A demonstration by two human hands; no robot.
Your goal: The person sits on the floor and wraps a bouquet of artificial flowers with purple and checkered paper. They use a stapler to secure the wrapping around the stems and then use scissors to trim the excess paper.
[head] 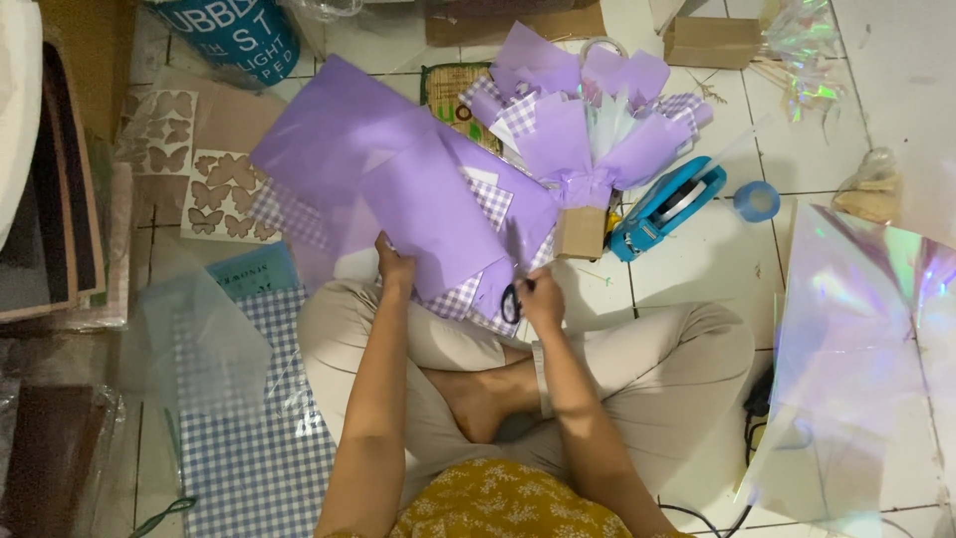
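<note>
Two hands work mid-frame: the left hand (394, 267) pinches the lilac paper sheet (398, 179), whose long axis runs upper left to lower right; the right hand (541, 299) grips black scissors (512, 299), blades pointing up into its edge.

— What colour is the paper sheet (398, 189)?
— Plain lilac, and under it lies gingham paper (468, 294) in lilac-and-white checks.
— The bouquet wrap (588, 120)?
— The same lilac, with checked pieces and a brown kraft base.
— And the scissors (512, 299)?
— Black handles.
— The tape dispenser (665, 207)?
— Bright blue (the tape roll (757, 200) beside it is blue too).
— On the floor (697, 259)?
— White tiles, a blue-and-white checked sheet (254, 458), and an iridescent film (856, 359)
</note>
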